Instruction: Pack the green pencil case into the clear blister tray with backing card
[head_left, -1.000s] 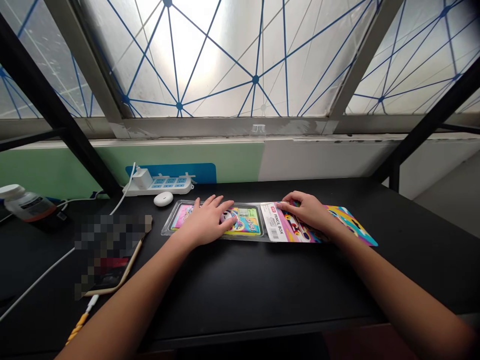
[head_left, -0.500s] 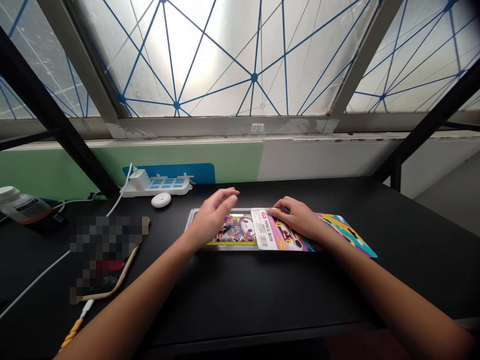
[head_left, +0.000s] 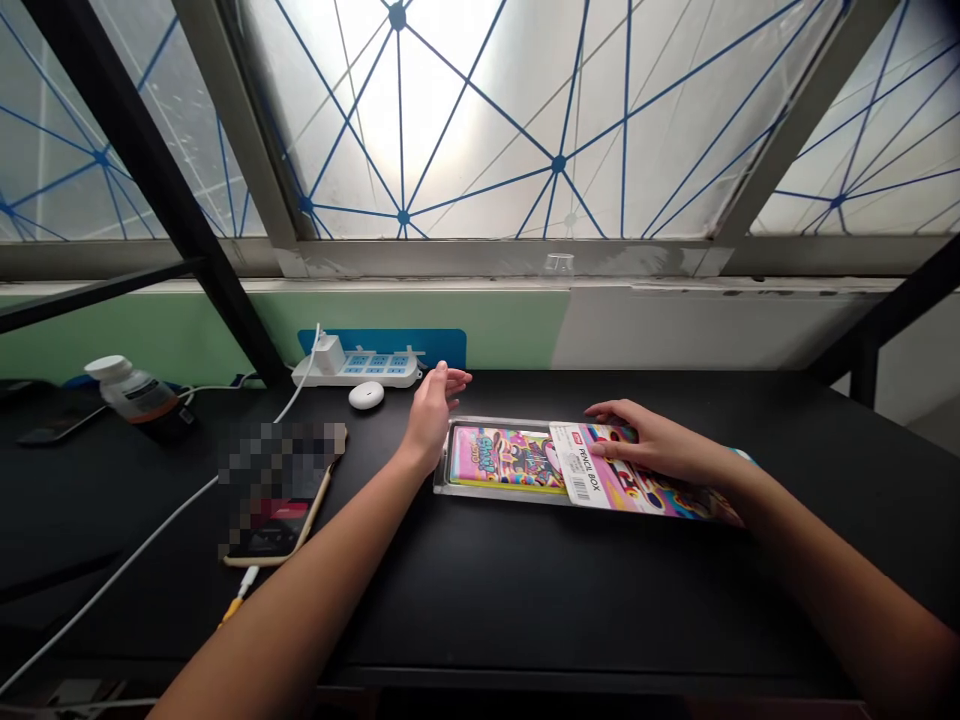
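A pencil box [head_left: 510, 460] with colourful cartoon print lies flat on the black desk in a clear plastic tray [head_left: 501, 493]. Its right part is covered by a bright printed card sleeve [head_left: 637, 492] with a white label reading "PENCIL BOX". My right hand [head_left: 652, 437] rests over the sleeve, thumb on top near the label and fingers at the far edge. Beside the tray's left end, my left hand [head_left: 433, 415] is raised with its fingers stretched out, holding nothing. Its palm faces the package.
Left of the package lies a phone [head_left: 289, 500], partly blurred out, with a cable plugged in. Behind stand a white power strip [head_left: 360, 372], a round white case [head_left: 366, 396] and a bottle [head_left: 139, 395]. Black frame bars flank the window.
The view has turned to the left. My left hand has moved off the pencil box's top to beside its left end. My right hand stays on the sleeve, its fingers now straighter.
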